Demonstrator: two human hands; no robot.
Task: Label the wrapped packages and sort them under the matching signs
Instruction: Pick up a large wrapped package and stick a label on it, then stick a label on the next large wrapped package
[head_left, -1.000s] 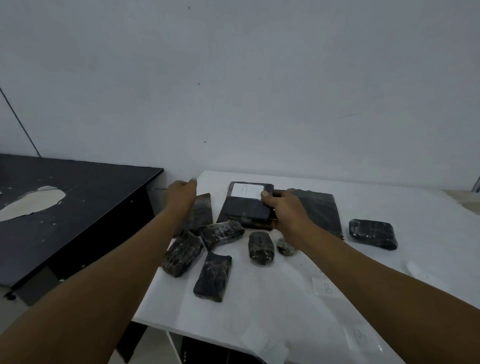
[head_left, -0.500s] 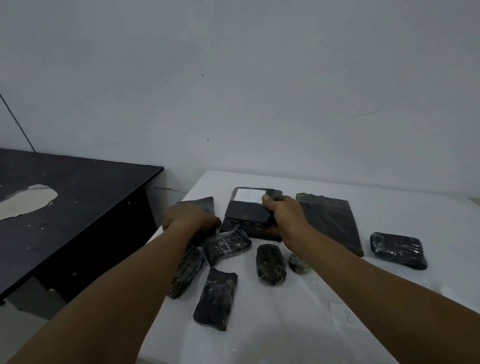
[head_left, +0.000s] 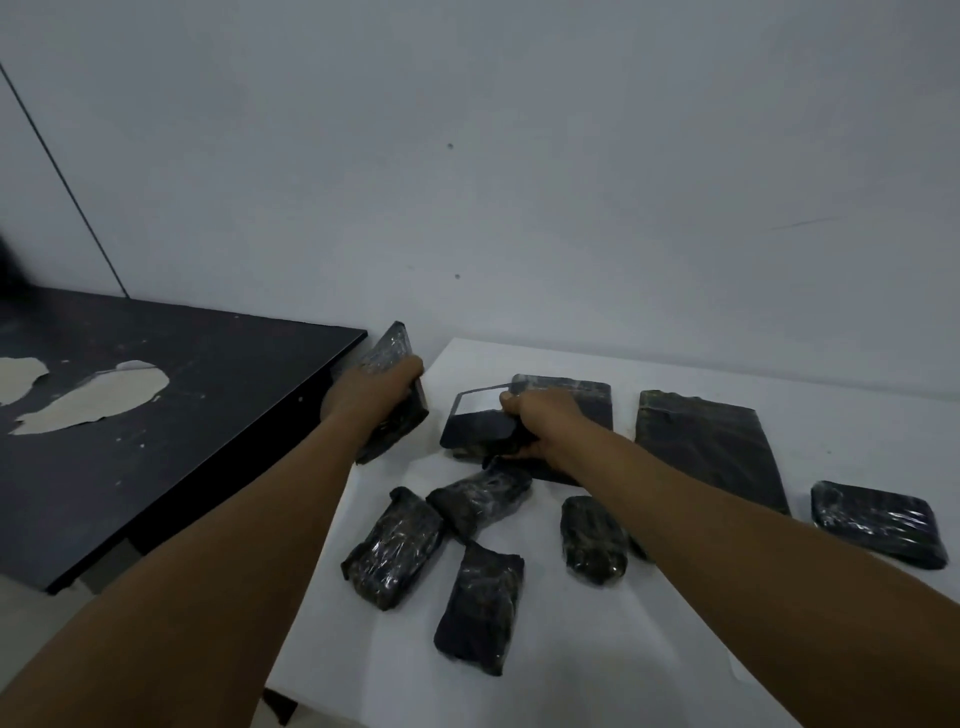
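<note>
1. Wrapped packages, two of them in hand: the left hand (head_left: 371, 397) has its fingers curled round a flat dark package in glossy clear film (head_left: 393, 358), held tilted above the gap between the two tables, its upper end raised toward the wall.
2. The right hand (head_left: 545, 421) grips a flat black package bearing a white paper label (head_left: 480, 423), thumb on its top face near the label and fingers under its right edge; the package is tipped up at its far end (the writing on the label cannot be read).
3. Beneath and behind the labelled package lies a larger flat black rectangular package (head_left: 582, 397), resting on the white table (head_left: 675, 374).
4. Just right of it lies a broad flat black-wrapped package (head_left: 711, 447), partly crossed by the right forearm.
5. Near the right edge of the view lies a rounded black package in shiny film (head_left: 878, 522), apart from the others.
6. In front of the hands lie four smaller dark film-wrapped bundles: a left bundle (head_left: 395, 548), a middle bundle (head_left: 480, 496) touching it, a near bundle (head_left: 480, 600), and a right bundle (head_left: 592, 540) beside the right forearm.
7. To the left stands a black table with pale patches of peeled surface (head_left: 156, 395), close beside the white table.
8. A plain pale wall (head_left: 519, 182) rises behind both tables.
</note>
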